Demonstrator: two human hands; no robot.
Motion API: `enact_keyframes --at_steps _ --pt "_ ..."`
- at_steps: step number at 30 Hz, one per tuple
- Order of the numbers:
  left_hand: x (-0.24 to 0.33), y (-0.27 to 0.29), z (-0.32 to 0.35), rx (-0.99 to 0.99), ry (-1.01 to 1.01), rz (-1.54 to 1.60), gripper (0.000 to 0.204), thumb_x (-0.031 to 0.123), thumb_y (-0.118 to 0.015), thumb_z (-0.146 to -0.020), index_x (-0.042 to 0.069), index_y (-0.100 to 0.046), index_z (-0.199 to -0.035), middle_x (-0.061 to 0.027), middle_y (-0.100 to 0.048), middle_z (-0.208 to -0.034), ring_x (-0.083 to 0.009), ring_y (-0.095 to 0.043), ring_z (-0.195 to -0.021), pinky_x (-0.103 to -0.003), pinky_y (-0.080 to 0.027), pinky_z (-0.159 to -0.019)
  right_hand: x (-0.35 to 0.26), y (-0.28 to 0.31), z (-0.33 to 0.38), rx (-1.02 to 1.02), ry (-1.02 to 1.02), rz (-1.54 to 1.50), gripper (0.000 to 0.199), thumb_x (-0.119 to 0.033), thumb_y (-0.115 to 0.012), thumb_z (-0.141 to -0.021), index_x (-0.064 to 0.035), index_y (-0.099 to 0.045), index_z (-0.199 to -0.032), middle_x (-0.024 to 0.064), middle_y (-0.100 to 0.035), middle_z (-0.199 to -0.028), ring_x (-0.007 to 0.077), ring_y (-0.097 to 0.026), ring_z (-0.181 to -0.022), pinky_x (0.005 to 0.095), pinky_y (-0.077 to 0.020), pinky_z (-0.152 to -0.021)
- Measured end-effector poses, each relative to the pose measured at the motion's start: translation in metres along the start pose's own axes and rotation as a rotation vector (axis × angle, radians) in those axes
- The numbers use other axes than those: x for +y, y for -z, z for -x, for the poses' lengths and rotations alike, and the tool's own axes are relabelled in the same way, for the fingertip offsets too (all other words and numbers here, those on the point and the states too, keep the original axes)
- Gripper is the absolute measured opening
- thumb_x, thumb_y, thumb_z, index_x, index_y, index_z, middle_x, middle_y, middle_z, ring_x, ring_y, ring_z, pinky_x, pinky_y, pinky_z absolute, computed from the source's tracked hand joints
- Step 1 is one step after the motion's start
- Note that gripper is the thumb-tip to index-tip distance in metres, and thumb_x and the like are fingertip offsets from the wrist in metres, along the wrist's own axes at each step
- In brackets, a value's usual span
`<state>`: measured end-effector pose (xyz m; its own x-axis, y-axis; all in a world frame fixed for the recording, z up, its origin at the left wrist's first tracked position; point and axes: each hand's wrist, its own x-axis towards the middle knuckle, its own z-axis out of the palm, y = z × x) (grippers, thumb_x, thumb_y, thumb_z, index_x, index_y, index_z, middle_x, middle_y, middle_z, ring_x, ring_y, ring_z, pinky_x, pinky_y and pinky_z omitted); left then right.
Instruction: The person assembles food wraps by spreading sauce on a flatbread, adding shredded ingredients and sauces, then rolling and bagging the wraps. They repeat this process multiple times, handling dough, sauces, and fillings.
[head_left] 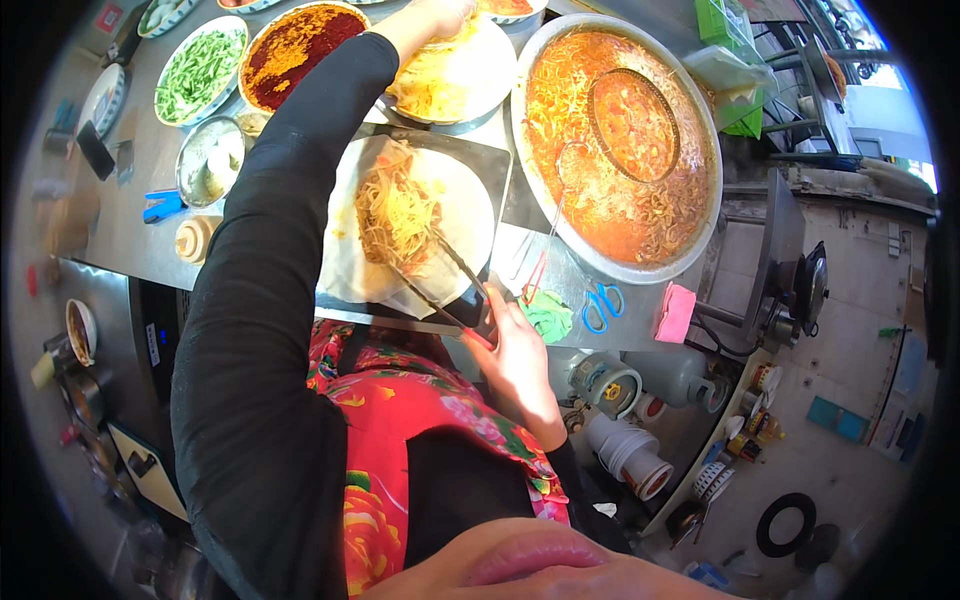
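My right hand [515, 345] is closed round a pair of tongs [425, 300] with red grips. The tips of the tongs touch a heap of shredded filling [395, 205], pale strands topped with yellow shreds. It lies on a round white wrapper [465, 200] spread over a dark board. My left arm in a black sleeve stretches across the counter. My left hand [445, 15] is at the top edge, by a white bowl [495, 75] of yellow shreds; its fingers are mostly out of view.
A large round metal pan [718, 180] of reddish shredded food stands at the right, with a ladle [572, 165] in it. Bowls of green strips [200, 72] and red-brown powder [290, 55] are on the far left. Blue-handled scissors [602, 305], a green cloth [547, 315] and a pink cloth [676, 312] lie near the front edge.
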<state>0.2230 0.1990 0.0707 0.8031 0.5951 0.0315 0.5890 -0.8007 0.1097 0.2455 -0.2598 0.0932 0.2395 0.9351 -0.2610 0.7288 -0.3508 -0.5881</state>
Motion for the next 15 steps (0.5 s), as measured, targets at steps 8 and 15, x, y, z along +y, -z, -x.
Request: enact_keyframes --at_steps 8,15 --pt "0.002 0.047 0.066 0.076 -0.112 0.317 0.031 0.026 -0.057 -0.096 0.005 -0.065 -0.119 -0.0153 -0.067 -0.109 -0.0241 -0.065 -0.100 -0.037 -0.051 -0.090 0.026 0.016 0.007 0.067 -0.031 -0.223 0.080 -0.016 -0.083 -0.073 -0.0089 -0.045 -0.143 0.0124 -0.061 -0.100 0.0216 -0.063 -0.077 0.0327 -0.0530 -0.070" --pt "0.044 0.008 0.213 0.110 -0.380 0.489 0.038 0.020 -0.077 -0.078 0.006 -0.064 -0.111 -0.0150 -0.067 -0.102 -0.0347 -0.063 -0.098 -0.040 -0.053 -0.086 -0.008 0.068 -0.135 0.179 0.168 -0.525 0.063 -0.021 -0.075 -0.080 -0.0051 -0.050 -0.136 0.0119 -0.061 -0.093 0.0224 -0.060 -0.086 0.0337 -0.0495 -0.079"
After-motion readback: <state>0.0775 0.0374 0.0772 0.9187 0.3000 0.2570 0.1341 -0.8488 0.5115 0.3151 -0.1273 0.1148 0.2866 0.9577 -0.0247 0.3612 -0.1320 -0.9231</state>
